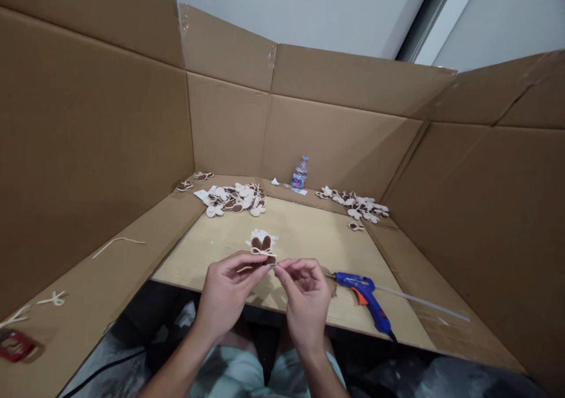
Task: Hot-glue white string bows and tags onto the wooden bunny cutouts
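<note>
The wooden worktop (304,227) bears a blue hot-glue gun (369,295). Over the worktop's front, the left hand (229,286) pinches a brown rabbit-eared appliqué (256,245) with a cream bow (263,251); the right hand (307,286) pinches a tiny, unclear piece (271,265) just beside it.

Before you lies the board (313,233), with a cardboard wall (335,127) behind it. Above its near part, the bunny (266,245) is at the fingertips of your left hand (229,280), your right hand (306,289) just beside it. To your right, the glue gun (364,298) lies on the board. One pile (236,199) sits far left, another pile (359,204) far right; the bottle (300,174) stands between them. A cord (119,238) lies left of the board.
</note>
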Tool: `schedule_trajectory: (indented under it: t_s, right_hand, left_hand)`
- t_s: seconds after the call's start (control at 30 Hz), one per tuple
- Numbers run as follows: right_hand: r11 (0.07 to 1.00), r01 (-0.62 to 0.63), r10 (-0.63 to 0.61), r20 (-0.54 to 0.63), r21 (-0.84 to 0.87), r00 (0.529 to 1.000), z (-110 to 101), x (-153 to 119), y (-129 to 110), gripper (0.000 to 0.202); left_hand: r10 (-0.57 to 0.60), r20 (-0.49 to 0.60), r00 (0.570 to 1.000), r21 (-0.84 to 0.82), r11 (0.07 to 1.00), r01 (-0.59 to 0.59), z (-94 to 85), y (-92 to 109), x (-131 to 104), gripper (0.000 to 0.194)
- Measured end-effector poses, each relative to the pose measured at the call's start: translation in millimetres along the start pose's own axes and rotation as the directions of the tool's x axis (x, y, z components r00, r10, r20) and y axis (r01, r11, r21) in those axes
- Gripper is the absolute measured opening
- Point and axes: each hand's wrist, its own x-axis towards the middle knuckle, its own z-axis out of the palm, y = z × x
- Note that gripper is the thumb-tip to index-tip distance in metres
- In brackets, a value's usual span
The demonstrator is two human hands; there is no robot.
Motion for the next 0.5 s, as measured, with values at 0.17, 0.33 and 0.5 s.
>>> schedule_trajectory:
  t_s: [0.17,0.33,0.5]
  right_hand:
    - [0.999,-0.029,0.029,0.004,0.028,1.000,-0.6,-0.1,0.6,0.023]
    - [0.984,-0.123,0.116,0.064,0.129,0.991,-4.3,0.9,0.9,0.024]
    - [0.921,-0.292,0.249,0.187,0.258,0.950,-7.3,2.0,-3.4,0.028]
  left_hand:
    - [-0.004,0.051,0.999,-0.042,0.999,0.006,0.1,1.4,-0.1,0.007]
    - [-0.001,0.114,0.994,-0.067,0.998,0.008,-1.2,4.7,0.3,0.009]
    - [-0.061,0.205,0.977,-0.177,0.979,0.099,-2.8,2.0,-3.2,0.010]
